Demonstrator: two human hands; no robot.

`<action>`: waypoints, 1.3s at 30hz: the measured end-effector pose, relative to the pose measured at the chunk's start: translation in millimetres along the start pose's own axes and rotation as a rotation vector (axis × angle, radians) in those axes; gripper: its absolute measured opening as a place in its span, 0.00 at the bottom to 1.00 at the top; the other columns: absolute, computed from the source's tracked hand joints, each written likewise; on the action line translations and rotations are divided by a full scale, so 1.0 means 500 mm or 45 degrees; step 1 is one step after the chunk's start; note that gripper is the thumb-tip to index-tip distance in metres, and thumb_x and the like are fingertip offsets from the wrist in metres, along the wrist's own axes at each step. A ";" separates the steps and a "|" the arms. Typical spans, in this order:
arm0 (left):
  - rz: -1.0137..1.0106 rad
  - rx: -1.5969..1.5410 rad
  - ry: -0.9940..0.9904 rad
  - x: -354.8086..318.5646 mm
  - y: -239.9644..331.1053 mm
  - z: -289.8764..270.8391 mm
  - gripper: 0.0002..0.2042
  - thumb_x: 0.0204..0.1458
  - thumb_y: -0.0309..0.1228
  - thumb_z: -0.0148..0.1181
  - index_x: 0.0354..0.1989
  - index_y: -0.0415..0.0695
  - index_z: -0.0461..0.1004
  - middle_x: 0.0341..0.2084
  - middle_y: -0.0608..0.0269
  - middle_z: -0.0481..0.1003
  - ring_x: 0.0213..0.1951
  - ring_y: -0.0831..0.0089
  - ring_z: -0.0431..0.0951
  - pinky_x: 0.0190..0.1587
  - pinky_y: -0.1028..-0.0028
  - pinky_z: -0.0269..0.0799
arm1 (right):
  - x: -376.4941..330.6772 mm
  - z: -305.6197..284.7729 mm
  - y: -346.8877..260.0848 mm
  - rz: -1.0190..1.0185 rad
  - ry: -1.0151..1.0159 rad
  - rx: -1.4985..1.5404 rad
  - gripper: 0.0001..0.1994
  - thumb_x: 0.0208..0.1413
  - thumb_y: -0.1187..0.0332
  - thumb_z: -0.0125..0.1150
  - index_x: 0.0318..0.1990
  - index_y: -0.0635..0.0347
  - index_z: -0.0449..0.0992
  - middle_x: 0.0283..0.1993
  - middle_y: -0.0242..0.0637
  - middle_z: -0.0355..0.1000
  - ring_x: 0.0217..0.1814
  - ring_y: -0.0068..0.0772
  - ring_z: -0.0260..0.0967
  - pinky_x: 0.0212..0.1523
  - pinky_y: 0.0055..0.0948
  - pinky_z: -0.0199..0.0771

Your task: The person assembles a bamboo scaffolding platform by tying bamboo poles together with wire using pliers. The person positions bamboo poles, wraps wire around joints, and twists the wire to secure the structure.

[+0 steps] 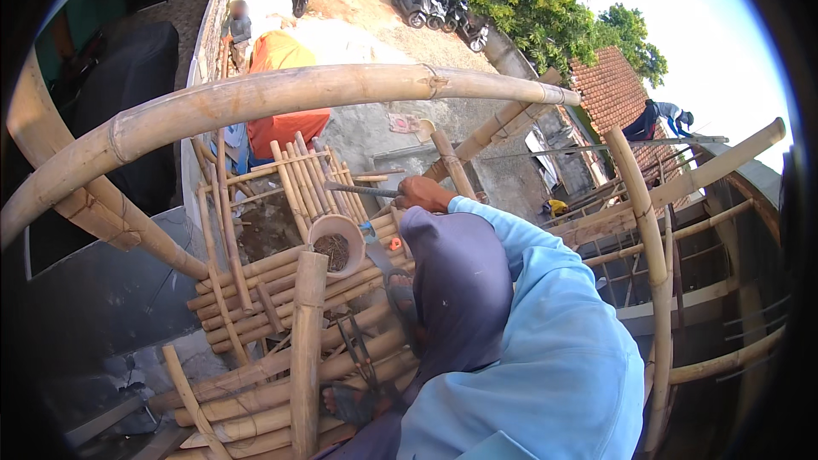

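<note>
Steel rod [362, 190]: thin, lying level over the far bamboo platform [281, 290], gripped at its right end by one closed hand [422, 193]; which hand, and the other's state, cannot be told. Bucket [336, 243] just near. Judgement: keep the grip firm, footing steady.

1. Right arm in a light blue sleeve, rising from the lower right and bent at the elbow, forearm running up and leftward toward the centre.
2. Right hand [423, 193] bare at the cuff, fingers curled tight in a fist, knuckles upward, back of the hand toward the camera.
3. Left hand and left arm out of sight, hidden behind dark purple cloth over the knee.
4. Bare foot [348, 403] low in the frame, toes pointing left, sole pressed flat.
</note>
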State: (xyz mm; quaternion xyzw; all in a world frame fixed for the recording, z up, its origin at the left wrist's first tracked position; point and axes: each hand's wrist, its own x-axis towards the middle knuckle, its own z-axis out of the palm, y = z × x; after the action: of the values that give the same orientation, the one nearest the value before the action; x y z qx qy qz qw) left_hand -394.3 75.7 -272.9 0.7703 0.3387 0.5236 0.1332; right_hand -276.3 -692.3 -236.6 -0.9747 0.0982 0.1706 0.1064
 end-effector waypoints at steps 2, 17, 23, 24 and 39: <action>0.155 -0.071 0.056 0.012 0.085 -0.021 0.19 0.66 0.41 0.55 0.28 0.39 0.70 0.23 0.50 0.68 0.27 0.58 0.68 0.32 0.61 0.66 | -0.023 0.004 0.023 0.104 0.006 0.057 0.22 0.54 0.54 0.63 0.30 0.73 0.80 0.31 0.64 0.76 0.39 0.64 0.77 0.43 0.52 0.76; 0.354 -0.764 -1.108 0.009 0.581 0.153 0.09 0.63 0.31 0.63 0.41 0.35 0.80 0.28 0.66 0.77 0.28 0.82 0.72 0.33 0.80 0.68 | -0.398 0.509 0.239 0.482 0.065 0.897 0.21 0.61 0.55 0.62 0.32 0.71 0.75 0.23 0.49 0.70 0.27 0.41 0.69 0.31 0.44 0.67; 0.414 -0.382 -1.405 -0.023 0.475 0.175 0.13 0.65 0.35 0.61 0.43 0.36 0.81 0.30 0.66 0.77 0.31 0.81 0.71 0.35 0.78 0.70 | -0.583 0.284 0.183 0.925 0.074 0.429 0.24 0.61 0.49 0.59 0.34 0.68 0.73 0.30 0.62 0.74 0.37 0.67 0.73 0.41 0.56 0.68; 0.445 -0.345 -1.493 -0.044 0.476 0.188 0.13 0.65 0.36 0.61 0.43 0.36 0.81 0.31 0.66 0.77 0.32 0.80 0.72 0.36 0.77 0.70 | -0.637 0.307 0.205 0.917 0.117 0.393 0.22 0.62 0.51 0.58 0.37 0.67 0.72 0.30 0.62 0.74 0.37 0.68 0.73 0.41 0.56 0.69; 0.765 -0.469 -1.545 -0.096 0.680 0.148 0.08 0.58 0.30 0.67 0.36 0.36 0.80 0.26 0.60 0.79 0.27 0.78 0.76 0.34 0.75 0.73 | -0.813 0.641 0.387 1.303 0.493 0.048 0.19 0.70 0.57 0.48 0.47 0.69 0.70 0.36 0.59 0.74 0.43 0.60 0.74 0.42 0.53 0.70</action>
State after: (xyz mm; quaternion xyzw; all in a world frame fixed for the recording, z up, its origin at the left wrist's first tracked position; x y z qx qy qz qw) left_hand -208.6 -194.7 -147.8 0.9516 -0.1175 0.0642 0.2766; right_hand -795.2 -737.6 -421.2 -0.8139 0.5807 0.0163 0.0073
